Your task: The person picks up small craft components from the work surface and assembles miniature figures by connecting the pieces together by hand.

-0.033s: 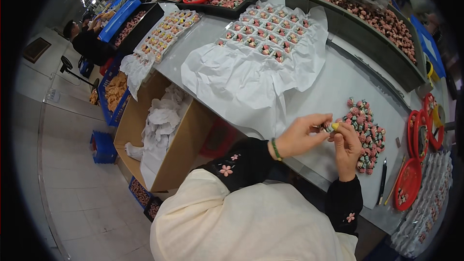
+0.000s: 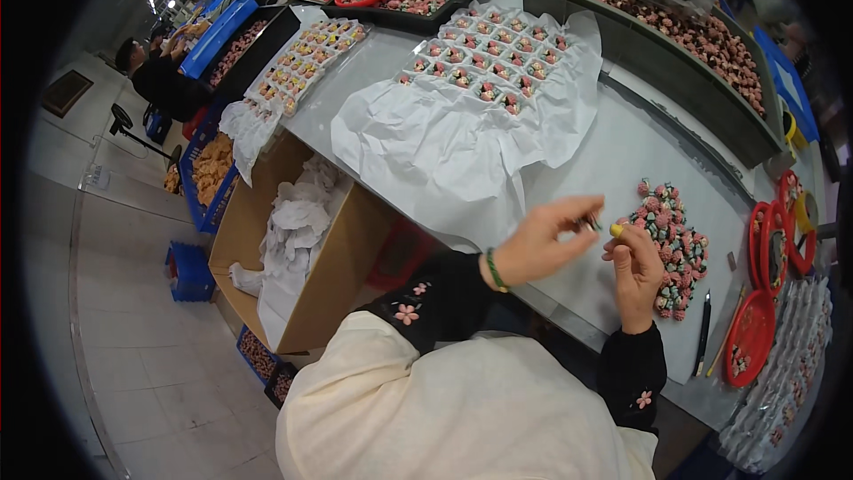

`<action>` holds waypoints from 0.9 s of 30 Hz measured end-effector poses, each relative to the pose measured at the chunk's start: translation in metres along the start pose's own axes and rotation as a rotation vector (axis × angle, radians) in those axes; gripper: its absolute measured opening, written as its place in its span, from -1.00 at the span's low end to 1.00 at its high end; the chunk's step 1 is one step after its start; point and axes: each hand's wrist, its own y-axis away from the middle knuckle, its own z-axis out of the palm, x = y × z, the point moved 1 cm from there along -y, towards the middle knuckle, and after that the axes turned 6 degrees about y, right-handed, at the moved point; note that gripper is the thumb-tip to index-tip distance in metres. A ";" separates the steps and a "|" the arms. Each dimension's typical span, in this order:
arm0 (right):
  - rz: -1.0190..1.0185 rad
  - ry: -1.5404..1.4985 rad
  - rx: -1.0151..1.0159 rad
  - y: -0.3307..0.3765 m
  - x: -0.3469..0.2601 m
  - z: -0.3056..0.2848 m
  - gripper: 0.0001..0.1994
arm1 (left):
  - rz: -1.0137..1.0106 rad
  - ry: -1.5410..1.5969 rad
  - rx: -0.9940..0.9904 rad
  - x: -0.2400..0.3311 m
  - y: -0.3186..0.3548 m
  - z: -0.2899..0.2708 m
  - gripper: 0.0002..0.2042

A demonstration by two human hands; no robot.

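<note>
My left hand [image 2: 544, 238] is closed, pinching a small, dark, partly pinkish figurine [image 2: 590, 223] between thumb and fingertips, blurred by motion. Just to its right, my right hand [image 2: 637, 274] has its fingers curled, and the index fingertip wears a yellow cover [image 2: 617, 230]. Whatever those curled fingers may hold is hidden. A gap separates the two hands. Right beside the right hand lies a heap of small pink, green and white figurines [image 2: 680, 258] on the white work surface [image 2: 613, 169].
Filled divided trays [image 2: 480, 62] rest on crumpled white paper [image 2: 426, 142] ahead. A long grey bin [image 2: 657, 44] of pieces stands far right. Red dishes [image 2: 751, 338], a black pen-like tool [image 2: 703, 333] and clear trays [image 2: 782, 364] lie right. Left stands a cardboard box [image 2: 293, 284]; a person [image 2: 164, 80] sits beyond.
My left hand has drawn slightly left and away from my right hand with the small figurine in its fingers. My right hand has barely moved.
</note>
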 end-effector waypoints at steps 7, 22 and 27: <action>-0.017 0.116 0.012 0.008 0.004 -0.006 -0.78 | 0.270 -0.938 0.568 0.050 -0.060 -0.172 -0.65; -0.081 0.164 0.023 0.001 -0.012 0.004 -0.90 | -0.129 -1.658 0.342 -0.020 -0.061 -0.241 -0.49; -0.349 0.260 -0.062 0.006 -0.009 0.009 -0.87 | 0.312 -1.824 0.458 0.005 -0.066 -0.183 -0.61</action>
